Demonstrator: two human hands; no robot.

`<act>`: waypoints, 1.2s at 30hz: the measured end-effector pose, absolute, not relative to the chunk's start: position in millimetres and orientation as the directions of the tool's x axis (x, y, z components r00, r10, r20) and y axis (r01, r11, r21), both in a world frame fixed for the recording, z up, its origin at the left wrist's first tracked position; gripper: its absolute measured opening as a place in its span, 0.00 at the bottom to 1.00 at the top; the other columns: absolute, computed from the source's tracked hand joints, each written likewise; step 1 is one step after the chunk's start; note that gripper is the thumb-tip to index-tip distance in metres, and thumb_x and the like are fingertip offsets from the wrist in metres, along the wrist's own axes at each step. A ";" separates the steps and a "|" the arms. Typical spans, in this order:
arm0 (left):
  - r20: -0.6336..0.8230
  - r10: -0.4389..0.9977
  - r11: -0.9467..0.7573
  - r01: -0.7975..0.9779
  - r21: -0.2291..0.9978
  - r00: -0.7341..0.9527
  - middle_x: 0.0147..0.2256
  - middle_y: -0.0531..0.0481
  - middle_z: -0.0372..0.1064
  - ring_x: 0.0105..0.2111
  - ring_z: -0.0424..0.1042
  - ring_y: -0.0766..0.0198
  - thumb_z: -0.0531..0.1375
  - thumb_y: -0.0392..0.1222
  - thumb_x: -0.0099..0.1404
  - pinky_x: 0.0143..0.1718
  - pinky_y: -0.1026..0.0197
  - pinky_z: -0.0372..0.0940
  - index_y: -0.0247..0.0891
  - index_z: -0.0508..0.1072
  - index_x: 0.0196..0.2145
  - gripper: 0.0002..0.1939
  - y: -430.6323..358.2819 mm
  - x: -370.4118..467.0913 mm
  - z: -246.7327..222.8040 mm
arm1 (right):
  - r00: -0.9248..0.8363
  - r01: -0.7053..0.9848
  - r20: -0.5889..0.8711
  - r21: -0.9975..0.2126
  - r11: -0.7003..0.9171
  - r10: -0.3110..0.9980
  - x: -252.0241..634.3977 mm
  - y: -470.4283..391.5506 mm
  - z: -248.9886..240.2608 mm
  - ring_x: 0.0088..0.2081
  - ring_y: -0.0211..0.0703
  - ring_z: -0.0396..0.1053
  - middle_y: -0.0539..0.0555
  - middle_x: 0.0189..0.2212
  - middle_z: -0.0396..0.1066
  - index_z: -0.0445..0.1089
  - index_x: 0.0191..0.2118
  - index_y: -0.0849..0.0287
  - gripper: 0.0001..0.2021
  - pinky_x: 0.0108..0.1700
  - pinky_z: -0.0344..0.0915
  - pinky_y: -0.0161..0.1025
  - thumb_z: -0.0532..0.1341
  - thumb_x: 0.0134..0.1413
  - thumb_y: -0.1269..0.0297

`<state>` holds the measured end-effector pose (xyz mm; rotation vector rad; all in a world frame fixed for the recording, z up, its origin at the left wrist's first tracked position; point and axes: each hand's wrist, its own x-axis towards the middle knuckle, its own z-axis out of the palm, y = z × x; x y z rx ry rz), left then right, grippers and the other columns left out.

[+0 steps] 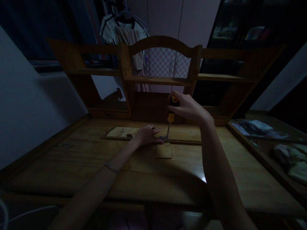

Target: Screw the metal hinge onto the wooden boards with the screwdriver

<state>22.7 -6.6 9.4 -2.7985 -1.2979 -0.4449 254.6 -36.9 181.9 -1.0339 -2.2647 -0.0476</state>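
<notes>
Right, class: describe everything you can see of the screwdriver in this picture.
The screwdriver has a yellow-and-black handle and a thin metal shaft. It stands almost upright, tip down on a small metal fitting at the edge of a wooden panel. The right hand grips the handle top; the left hand rests flat beside the tip.

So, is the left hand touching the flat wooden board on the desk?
Touching. In the head view the left hand lies flat on the wooden board, fingers spread over its edge, while the right hand grips the screwdriver.
</notes>
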 end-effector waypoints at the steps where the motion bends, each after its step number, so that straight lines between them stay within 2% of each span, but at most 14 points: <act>1: 0.274 0.741 -0.655 0.750 0.094 0.613 0.45 0.44 0.68 0.45 0.68 0.54 0.51 0.79 0.55 0.44 0.57 0.60 0.47 0.70 0.58 0.44 -6.5 22.6 9.3 | -0.491 0.686 0.555 -0.228 0.691 0.671 254.4 -38.3 182.5 0.39 0.45 0.65 0.52 0.36 0.68 0.67 0.48 0.62 0.14 0.40 0.57 0.36 0.63 0.56 0.67; 9: 0.360 0.694 -0.692 0.716 0.094 0.624 0.43 0.43 0.67 0.44 0.67 0.55 0.53 0.77 0.56 0.45 0.58 0.60 0.44 0.72 0.56 0.42 -7.2 19.8 6.5 | -0.527 0.659 0.505 -0.265 0.704 0.684 256.3 -59.6 196.9 0.35 0.41 0.63 0.50 0.35 0.67 0.67 0.46 0.61 0.12 0.37 0.55 0.35 0.61 0.55 0.66; 16: 0.358 0.702 -0.684 0.722 0.103 0.615 0.44 0.43 0.67 0.44 0.67 0.55 0.53 0.77 0.55 0.46 0.57 0.60 0.43 0.71 0.57 0.43 -6.2 18.8 4.9 | -0.496 0.674 0.524 -0.272 0.687 0.693 262.6 -64.6 202.6 0.33 0.39 0.62 0.49 0.33 0.66 0.68 0.45 0.61 0.12 0.35 0.54 0.34 0.61 0.54 0.67; 36: 0.383 0.686 -0.692 0.717 0.083 0.619 0.42 0.43 0.67 0.44 0.68 0.55 0.53 0.76 0.56 0.44 0.58 0.60 0.44 0.71 0.56 0.42 -7.7 20.4 4.8 | -0.522 0.670 0.509 -0.252 0.699 0.684 251.1 -59.0 194.9 0.36 0.42 0.63 0.51 0.34 0.67 0.68 0.44 0.62 0.10 0.36 0.55 0.34 0.61 0.55 0.67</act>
